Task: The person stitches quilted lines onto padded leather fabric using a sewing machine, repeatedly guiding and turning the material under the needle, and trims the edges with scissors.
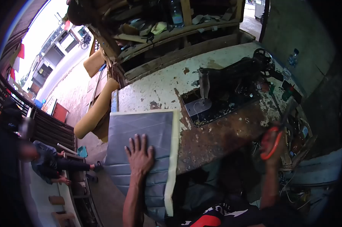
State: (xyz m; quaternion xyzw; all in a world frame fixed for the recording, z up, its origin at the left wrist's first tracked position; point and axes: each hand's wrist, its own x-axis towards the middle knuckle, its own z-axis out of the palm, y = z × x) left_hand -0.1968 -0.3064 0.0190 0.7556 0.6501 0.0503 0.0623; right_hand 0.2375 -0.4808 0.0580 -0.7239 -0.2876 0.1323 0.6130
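My left hand (140, 156) lies flat with fingers spread on a grey padded panel (142, 123). The panel has stitched seams and a pale yellow foam edge (174, 145); its lower end hangs over the front of the table. At the right, my right hand (272, 145) is closed round the orange handles of a pair of scissors (270, 154), slightly blurred, with the dark blades pointing up and away. A black sewing machine (231, 77) stands on the table beyond the panel, and a thread trails near its needle plate (197, 108).
The worn white table (152, 89) has peeling, rusty patches. Behind it, a wooden shelf (171, 36) holds scraps and a bottle (176, 15). Tan foam rolls (97, 108) lean at the left. A seated person (51, 160) is at the lower left. Plastic bottles (293, 56) stand by the right wall.
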